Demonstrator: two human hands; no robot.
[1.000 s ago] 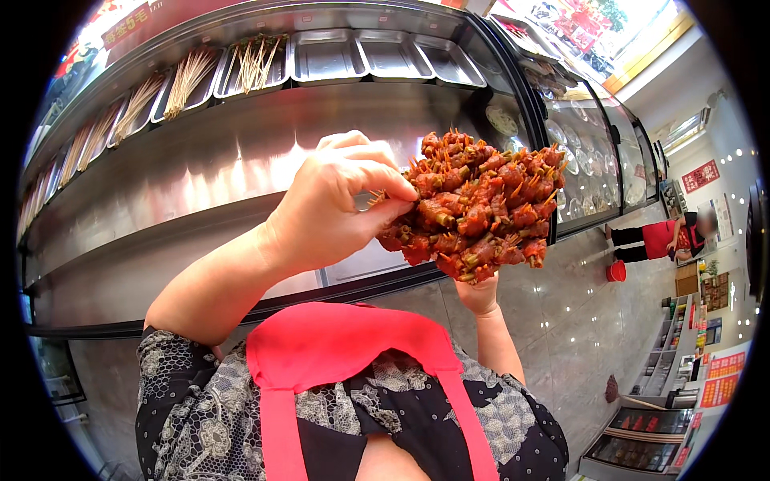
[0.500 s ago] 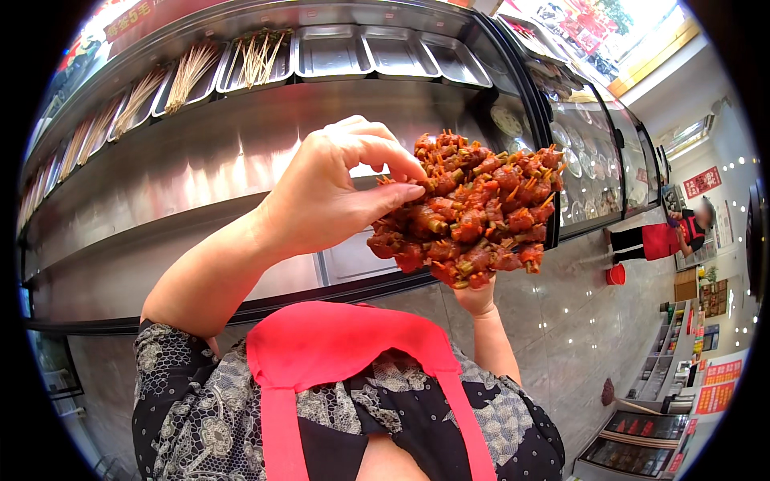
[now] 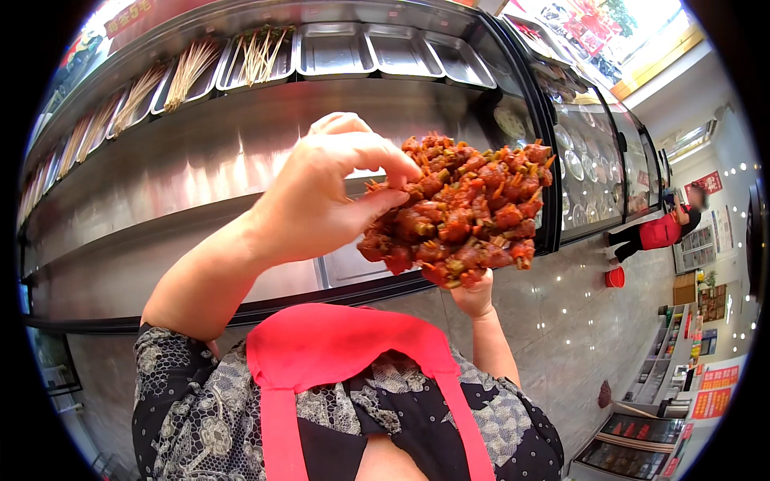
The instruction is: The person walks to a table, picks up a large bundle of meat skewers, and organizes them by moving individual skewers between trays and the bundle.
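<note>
A thick bunch of meat skewers (image 3: 465, 216), red with seasoning and dotted with green pieces, is held up in front of me with its meat ends packed together. My left hand (image 3: 325, 192) pinches the left edge of the bunch between thumb and forefinger, closed on one of the skewers. Beneath the bunch my right hand (image 3: 473, 297) grips it from below; the meat hides most of its fingers and the stick ends.
A stainless-steel display counter (image 3: 224, 136) runs across in front, with metal trays (image 3: 335, 50) along its far side. Several trays hold bundled wooden skewers (image 3: 191, 72). Glass cases (image 3: 589, 152) continue rightward. A person in a red apron (image 3: 659, 231) stands far right near a red bucket (image 3: 614, 277).
The bunch of meat skewers has shifted slightly left and tilted a little, with both hands still on it. The distant person has turned and bent over.
</note>
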